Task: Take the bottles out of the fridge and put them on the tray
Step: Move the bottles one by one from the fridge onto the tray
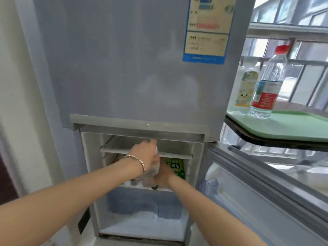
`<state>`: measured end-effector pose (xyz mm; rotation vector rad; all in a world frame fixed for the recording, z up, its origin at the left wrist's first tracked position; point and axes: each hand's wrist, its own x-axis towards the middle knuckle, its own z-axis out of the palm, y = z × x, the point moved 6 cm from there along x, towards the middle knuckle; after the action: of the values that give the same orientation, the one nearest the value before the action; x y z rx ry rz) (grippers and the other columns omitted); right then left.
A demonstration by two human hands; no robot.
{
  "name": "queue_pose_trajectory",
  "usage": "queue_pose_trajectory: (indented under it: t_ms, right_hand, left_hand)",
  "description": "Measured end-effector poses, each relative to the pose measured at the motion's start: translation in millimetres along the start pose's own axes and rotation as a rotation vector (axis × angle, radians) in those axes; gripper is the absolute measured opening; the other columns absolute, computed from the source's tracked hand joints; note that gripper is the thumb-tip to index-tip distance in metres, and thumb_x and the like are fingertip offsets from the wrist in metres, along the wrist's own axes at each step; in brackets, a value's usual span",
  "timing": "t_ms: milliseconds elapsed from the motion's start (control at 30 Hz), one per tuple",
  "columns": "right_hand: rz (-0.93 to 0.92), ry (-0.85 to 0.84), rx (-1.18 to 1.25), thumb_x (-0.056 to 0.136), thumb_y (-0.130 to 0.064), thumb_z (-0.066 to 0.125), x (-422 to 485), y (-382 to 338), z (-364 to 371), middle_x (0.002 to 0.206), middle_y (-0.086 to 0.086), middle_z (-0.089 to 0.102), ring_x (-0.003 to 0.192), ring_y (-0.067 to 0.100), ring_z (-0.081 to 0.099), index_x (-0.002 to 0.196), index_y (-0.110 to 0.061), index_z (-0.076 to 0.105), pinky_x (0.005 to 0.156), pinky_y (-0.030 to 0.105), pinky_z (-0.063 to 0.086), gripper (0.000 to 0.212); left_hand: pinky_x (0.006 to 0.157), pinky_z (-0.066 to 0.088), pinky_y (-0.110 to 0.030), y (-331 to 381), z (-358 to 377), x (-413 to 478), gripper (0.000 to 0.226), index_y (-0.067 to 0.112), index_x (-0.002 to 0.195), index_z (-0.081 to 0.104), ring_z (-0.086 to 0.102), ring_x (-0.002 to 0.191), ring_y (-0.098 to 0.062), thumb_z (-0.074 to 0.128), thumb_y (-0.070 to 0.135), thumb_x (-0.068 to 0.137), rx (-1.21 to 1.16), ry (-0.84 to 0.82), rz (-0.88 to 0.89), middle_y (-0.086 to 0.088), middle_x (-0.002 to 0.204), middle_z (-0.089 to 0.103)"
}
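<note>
Both my hands reach into the open lower compartment of the fridge [142, 86]. My left hand [143, 153], with a bracelet on its wrist, grips the top of a clear bottle [151, 173] just below the glass shelf. My right hand [162, 176] holds the same bottle lower down, partly hidden behind it. A green-labelled bottle [175, 168] stands further back on the right. On the green tray [292, 126] at the right stand a red-capped water bottle [268, 86] and a yellow-labelled bottle [245, 86].
The fridge door [257, 189] hangs open to the right, below the dark table edge [266, 142] that carries the tray. A glass shelf [170, 148] sits right above my hands. A bluish drawer [142, 203] lies underneath. A wall [21, 103] runs along the left.
</note>
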<state>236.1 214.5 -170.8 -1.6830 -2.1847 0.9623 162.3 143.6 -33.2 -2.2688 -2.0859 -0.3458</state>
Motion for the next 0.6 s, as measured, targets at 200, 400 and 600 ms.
queue_pose_trajectory:
  t_ms: [200, 400, 600]
  right_hand:
    - [-0.127, -0.075, 0.3, 0.083, -0.023, 0.075, -119, -45, -60, 0.143, 0.004, 0.046, 0.135, 0.023, 0.042, 0.143, -0.014, 0.037, 0.11, 0.028, 0.035, 0.071]
    - [-0.134, -0.069, 0.415, 0.072, -0.025, 0.083, -188, -42, -137, 0.131, 0.006, 0.061, 0.12, 0.022, 0.058, 0.129, -0.015, 0.055, 0.105, 0.037, 0.045, 0.065]
    - [-0.273, 0.31, 0.435, 0.077, -0.013, 0.078, -258, -39, -237, 0.103, 0.014, 0.068, 0.096, 0.03, 0.066, 0.113, -0.001, 0.06, 0.088, 0.036, 0.056, 0.041]
  left_hand:
    - [0.058, 0.044, -0.027, 52, -91, -23, 0.038, 0.014, 0.092, 0.062, 0.058, 0.074, -0.023, 0.064, 0.047, 0.074, 0.062, 0.035, 0.067, -0.003, 0.084, 0.062]
    - [0.047, 0.037, -0.024, 125, -179, -35, 0.036, 0.013, 0.068, 0.067, 0.062, 0.056, -0.019, 0.06, 0.048, 0.07, 0.027, 0.141, 0.142, -0.001, 0.055, 0.067]
    - [0.045, 0.035, -0.024, 206, -255, -26, 0.042, 0.011, 0.062, 0.054, 0.048, 0.051, -0.017, 0.061, 0.051, 0.074, -0.155, 0.512, 0.226, -0.004, 0.059, 0.055]
